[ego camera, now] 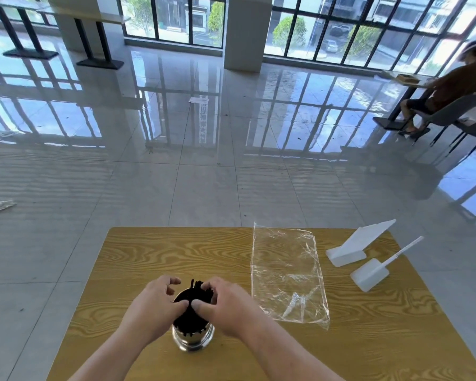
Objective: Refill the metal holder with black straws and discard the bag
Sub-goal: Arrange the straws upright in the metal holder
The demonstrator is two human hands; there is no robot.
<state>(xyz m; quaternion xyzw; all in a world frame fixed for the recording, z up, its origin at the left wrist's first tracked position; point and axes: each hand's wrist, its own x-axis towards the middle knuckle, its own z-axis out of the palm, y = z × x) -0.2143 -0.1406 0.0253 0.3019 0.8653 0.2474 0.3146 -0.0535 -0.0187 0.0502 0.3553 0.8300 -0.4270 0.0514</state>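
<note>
The metal holder (193, 339) is a shiny steel cylinder standing upright near the front edge of the wood-grain worktop (149, 257). Black straws (196, 286) fill it, packed upright as a dark bundle, a few tips poking above the rest. The bag (286, 273), clear crinkled plastic, lies flat and slack on the worktop to the holder's right, apart from it.
</note>
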